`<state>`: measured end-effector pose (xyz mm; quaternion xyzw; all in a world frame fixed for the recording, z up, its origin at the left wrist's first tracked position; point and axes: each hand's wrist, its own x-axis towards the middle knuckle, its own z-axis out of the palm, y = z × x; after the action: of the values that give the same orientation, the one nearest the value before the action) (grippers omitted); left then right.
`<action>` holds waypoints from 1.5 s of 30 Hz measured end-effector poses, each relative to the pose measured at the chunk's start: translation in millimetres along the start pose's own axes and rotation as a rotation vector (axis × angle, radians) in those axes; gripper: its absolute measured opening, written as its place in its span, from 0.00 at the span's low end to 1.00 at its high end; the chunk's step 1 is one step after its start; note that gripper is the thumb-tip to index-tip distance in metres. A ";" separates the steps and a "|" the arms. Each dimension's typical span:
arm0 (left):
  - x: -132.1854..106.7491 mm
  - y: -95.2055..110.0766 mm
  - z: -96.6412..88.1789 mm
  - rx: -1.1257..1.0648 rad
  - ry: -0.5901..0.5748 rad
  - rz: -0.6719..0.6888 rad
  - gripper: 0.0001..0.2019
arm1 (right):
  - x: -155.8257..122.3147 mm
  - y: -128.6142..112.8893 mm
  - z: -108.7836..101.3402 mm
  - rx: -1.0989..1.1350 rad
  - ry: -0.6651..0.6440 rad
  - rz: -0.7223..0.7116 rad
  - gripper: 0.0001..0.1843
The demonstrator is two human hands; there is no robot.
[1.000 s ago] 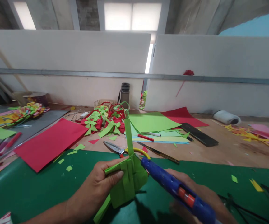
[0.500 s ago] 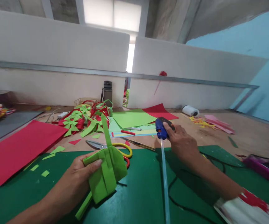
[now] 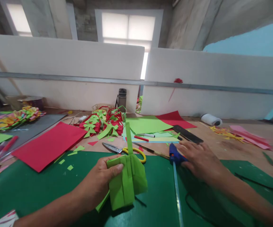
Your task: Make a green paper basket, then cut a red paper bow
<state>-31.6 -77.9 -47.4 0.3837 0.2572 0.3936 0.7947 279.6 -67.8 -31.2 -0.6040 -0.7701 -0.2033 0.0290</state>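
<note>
My left hand point(image 3: 100, 179) is closed on a folded green paper bag point(image 3: 121, 183), thumb pressed on its front. A narrow green strip rises from its top. Towards the right, a blue glue gun point(image 3: 176, 154) lies at the edge of the green mat, a long clear glue stick point(image 3: 177, 192) running back from it. My right hand point(image 3: 198, 159) is just beside the gun, its fingers stretched forward and slightly blurred; the thumb side is close to the gun's body. Behind the paper bag lie scissors point(image 3: 117, 148) with yellow handles, partly hidden.
Red and green paper bags point(image 3: 103, 123) are heaped behind the scissors. Around them are a red sheet point(image 3: 53, 143), a green sheet point(image 3: 148, 124), a black phone point(image 3: 187, 134), a red marker point(image 3: 141, 138), a bottle point(image 3: 122, 99) and a white roll point(image 3: 211, 120). A cable point(image 3: 198, 211) loops over the green mat point(image 3: 155, 189).
My right hand has lowered the glue gun to the table and loosened from it. The left hand still holds the paper bag. The view has swung left.
</note>
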 end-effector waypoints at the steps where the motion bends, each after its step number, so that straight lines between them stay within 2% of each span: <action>1: -1.2 0.2 1.4 0.005 0.003 -0.007 0.18 | 3.2 -8.5 -13.8 0.143 0.043 -0.006 0.19; 4: -5.3 -2.0 4.7 0.021 0.008 -0.032 0.16 | 17.4 -43.5 -49.9 0.699 0.075 0.043 0.18; 7: -9.8 -7.1 6.8 0.023 -0.002 -0.058 0.17 | 34.2 -77.0 -63.9 1.212 0.003 0.075 0.20; 9: -12.4 -10.1 7.9 0.036 -0.019 -0.077 0.18 | 41.9 -91.9 -62.9 1.421 -0.007 0.048 0.18; 11: -14.1 -11.6 8.9 0.051 -0.049 -0.099 0.19 | 45.0 -101.0 -59.7 1.463 -0.002 0.019 0.14; 18: -11.7 -12.4 8.1 0.037 -0.098 -0.127 0.17 | 36.8 -110.8 -52.0 1.271 0.196 -0.040 0.09; 20: -10.6 -13.0 7.5 0.021 -0.106 -0.141 0.17 | 34.5 -110.3 -47.6 1.200 0.289 -0.137 0.10; 24: -9.1 -12.5 6.8 -0.004 -0.084 -0.163 0.18 | 32.8 -106.5 -37.7 1.016 0.512 -0.422 0.13; 28: -7.6 -11.3 6.2 0.015 -0.081 -0.177 0.15 | 33.8 -99.7 -26.4 0.789 0.655 -0.576 0.14; 33: -7.5 -10.3 4.6 -0.007 -0.083 -0.189 0.15 | 35.6 -91.0 -15.1 0.527 0.720 -0.713 0.14; 39: -7.9 -10.1 -0.3 -0.047 -0.163 -0.188 0.15 | 34.2 -86.2 -16.5 0.430 0.742 -0.781 0.12; 45: -4.7 -12.7 -1.9 -0.054 -0.183 -0.177 0.16 | 32.0 -84.9 -21.0 0.369 0.745 -0.817 0.12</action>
<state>-30.2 -86.0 -58.3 0.3725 0.2059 0.2920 0.8565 186.8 -61.6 -26.3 -0.1305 -0.9012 -0.2593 0.3217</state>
